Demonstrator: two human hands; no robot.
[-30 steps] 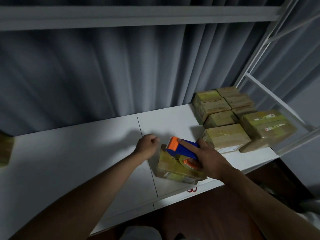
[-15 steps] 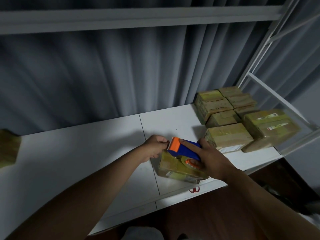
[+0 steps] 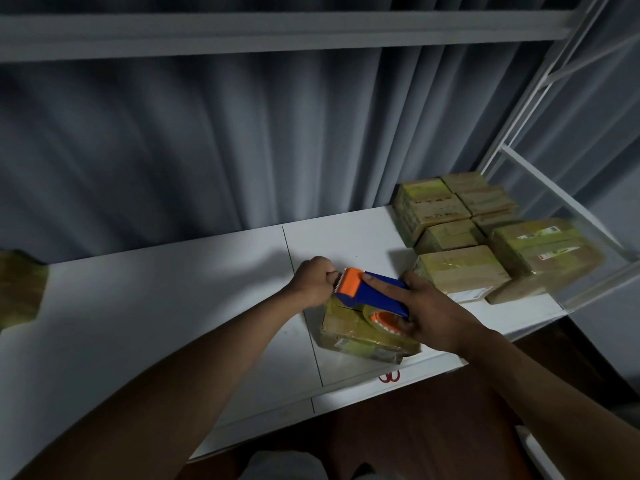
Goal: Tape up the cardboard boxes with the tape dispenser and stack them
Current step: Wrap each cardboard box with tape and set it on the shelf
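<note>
A small cardboard box [image 3: 349, 332] wrapped in yellowish tape lies on the white shelf [image 3: 173, 306] near its front edge. My right hand [image 3: 429, 313] grips a blue and orange tape dispenser [image 3: 372, 294], held on top of the box with its orange toothed end pointing left. My left hand [image 3: 313, 280] is curled at that orange end, against the box's far left corner; what its fingertips pinch is hidden. Several taped boxes [image 3: 460, 268] sit stacked at the right end of the shelf.
A white metal rack frame [image 3: 540, 174] rises at the right, just behind the stacked boxes. Grey curtains hang behind the shelf. Another box [image 3: 19, 289] shows at the far left edge. A red mark [image 3: 388, 376] is on the shelf's front lip.
My left hand moved right from the bare shelf to the dispenser's orange end. The dispenser stayed on the box, shifting only slightly.
</note>
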